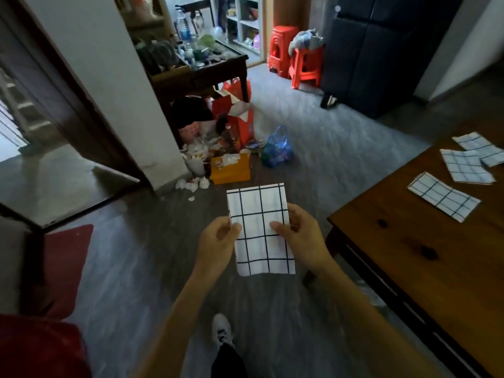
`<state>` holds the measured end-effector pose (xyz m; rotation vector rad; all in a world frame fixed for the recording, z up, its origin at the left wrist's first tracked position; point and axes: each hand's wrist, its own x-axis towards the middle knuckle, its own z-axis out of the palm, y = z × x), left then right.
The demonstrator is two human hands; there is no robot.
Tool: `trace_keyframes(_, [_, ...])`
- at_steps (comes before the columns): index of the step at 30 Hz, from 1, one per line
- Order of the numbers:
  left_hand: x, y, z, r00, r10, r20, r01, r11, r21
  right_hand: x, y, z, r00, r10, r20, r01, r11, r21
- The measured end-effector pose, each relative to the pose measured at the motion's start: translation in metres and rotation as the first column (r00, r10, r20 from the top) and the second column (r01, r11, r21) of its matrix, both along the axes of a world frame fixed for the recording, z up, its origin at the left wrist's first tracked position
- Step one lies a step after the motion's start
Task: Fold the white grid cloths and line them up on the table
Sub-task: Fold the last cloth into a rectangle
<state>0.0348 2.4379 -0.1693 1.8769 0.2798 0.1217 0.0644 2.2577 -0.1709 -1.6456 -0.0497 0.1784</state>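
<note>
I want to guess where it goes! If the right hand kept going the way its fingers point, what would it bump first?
The right hand points left across the cloth, so probably the left hand first.

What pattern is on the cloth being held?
The held cloth is white with a black grid, clear in the head view.

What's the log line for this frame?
both hands hold folded cloth in air | table right: four cloths, two overlap | next: place
</note>
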Motion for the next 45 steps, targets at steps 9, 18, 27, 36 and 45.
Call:
trace_keyframes(9, [0.173, 0.059, 0.009, 0.947, -0.317, 0.051, 0.317, 0.948, 0.006, 0.111, 0.056, 0.012, 0.943, -0.333, 0.000, 0.332, 0.939, -0.087])
trace_keyframes(18, [0.313, 0.052, 0.005, 0.834, -0.548, 0.056, 0.550, 0.835, -0.014, 0.205, 0.057, -0.003, 0.837, -0.546, -0.037, 0.544, 0.837, -0.059])
trace_keyframes(27, [0.445, -0.025, -0.008, 0.709, -0.703, -0.058, 0.705, 0.708, 0.040, 0.327, -0.006, -0.042, 0.677, -0.720, -0.153, 0.730, 0.683, 0.020])
trace_keyframes(36, [0.566, -0.159, 0.003, 0.509, -0.857, -0.082, 0.860, 0.503, 0.080, 0.400, -0.095, -0.027, 0.435, -0.883, -0.176, 0.900, 0.421, 0.109])
trace_keyframes(45, [0.593, -0.312, -0.040, 0.041, -0.991, -0.130, 0.997, 0.050, -0.063, 0.384, -0.161, -0.048, -0.022, -0.988, -0.150, 1.000, -0.019, -0.023])
